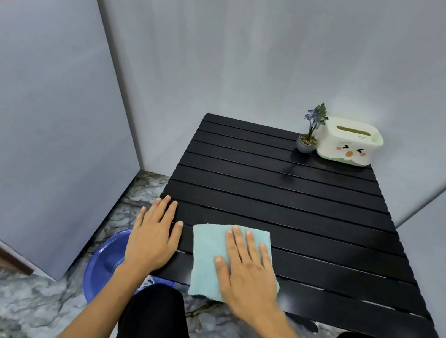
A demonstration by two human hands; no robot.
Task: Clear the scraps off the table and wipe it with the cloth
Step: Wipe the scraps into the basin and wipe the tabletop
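A low black slatted table (311,211) stands in front of me. A light blue cloth (207,259) lies flat at its near left corner, hanging slightly over the front edge. My right hand (247,271) presses flat on the cloth with fingers spread. My left hand (152,236) rests palm down on the table's left edge, beside the cloth and not touching it, holding nothing. No scraps show on the slats.
A small potted plant (309,137) and a white tissue box with a cartoon face (348,142) stand at the table's far right corner. A blue plastic basin (106,261) sits on the marble floor left of the table. Grey walls close in behind and to the left.
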